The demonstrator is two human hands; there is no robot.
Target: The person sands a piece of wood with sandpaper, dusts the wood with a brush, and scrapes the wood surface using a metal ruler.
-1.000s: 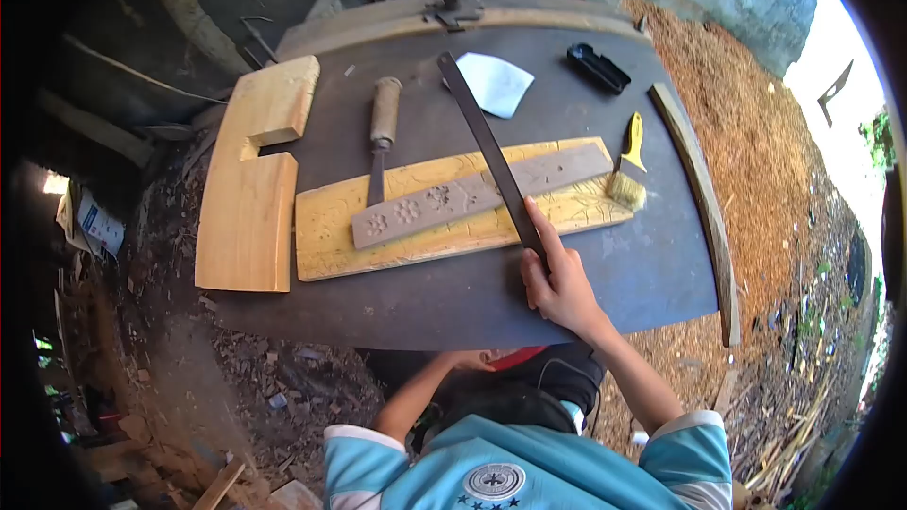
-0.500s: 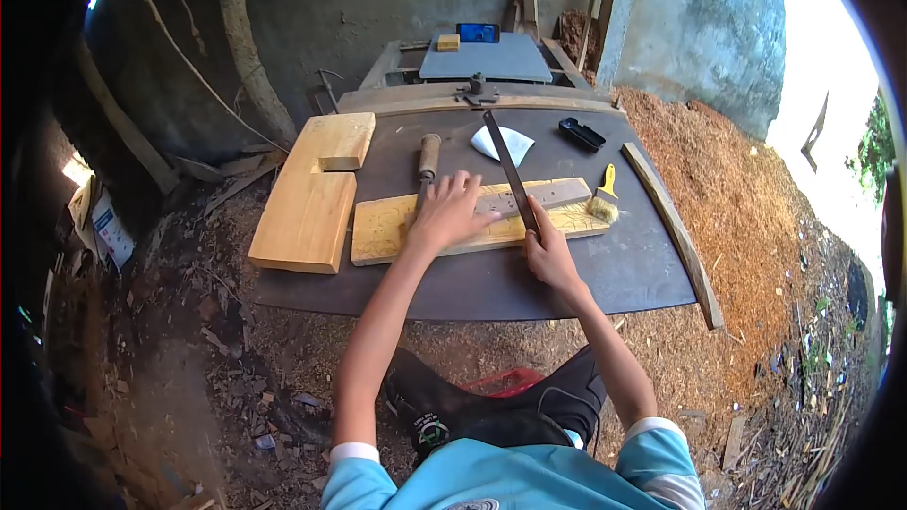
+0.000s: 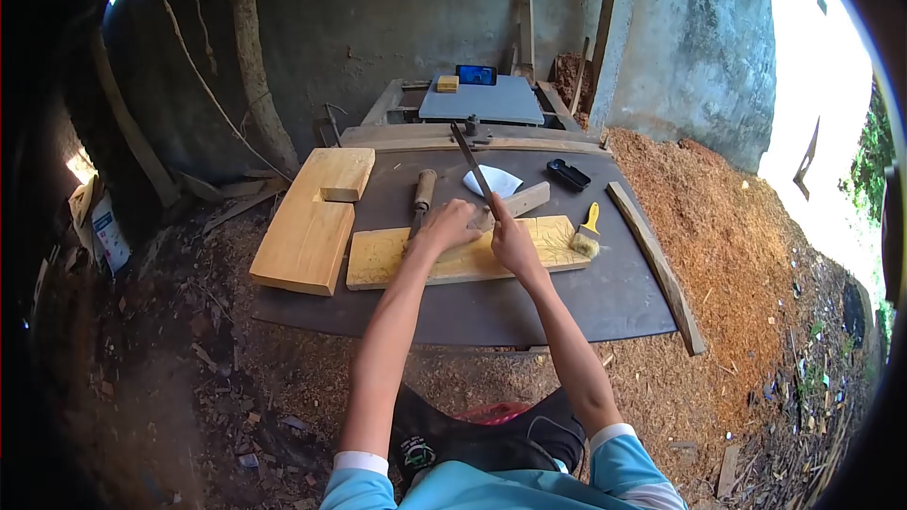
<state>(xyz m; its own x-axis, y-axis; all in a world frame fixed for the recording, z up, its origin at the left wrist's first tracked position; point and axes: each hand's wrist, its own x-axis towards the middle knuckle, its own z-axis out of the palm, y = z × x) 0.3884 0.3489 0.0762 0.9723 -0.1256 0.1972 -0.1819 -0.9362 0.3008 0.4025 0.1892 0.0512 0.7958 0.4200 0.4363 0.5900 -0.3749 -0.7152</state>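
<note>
My right hand [image 3: 513, 244] is closed around the lower end of a long, narrow, dark flat metal tool [image 3: 475, 162]. Its bar points up and away, leaning left; the gripped end is hidden, so I cannot tell its exact kind. Fingers bent, my left hand [image 3: 448, 227] grips a greyish strip of wood [image 3: 529, 199] near its left part. That strip slants across a yellow board [image 3: 378, 260] lying on the dark table [image 3: 453, 314]. Just beyond my left hand lies a tool with a round wooden handle [image 3: 425, 189], its metal part partly covered by the hand.
A notched wooden block [image 3: 302, 244] lies left. Right of the board are a yellow-handled brush [image 3: 588, 229] and a black case [image 3: 569, 174]; white paper [image 3: 493, 180] lies behind. A wooden batten [image 3: 654, 263] runs along the right edge. A phone [image 3: 475, 75] stands farther back.
My left hand has gone from spread fingers to gripping the greyish strip, which has turned, its right end now pointing farther away. My right hand has moved left with the metal tool.
</note>
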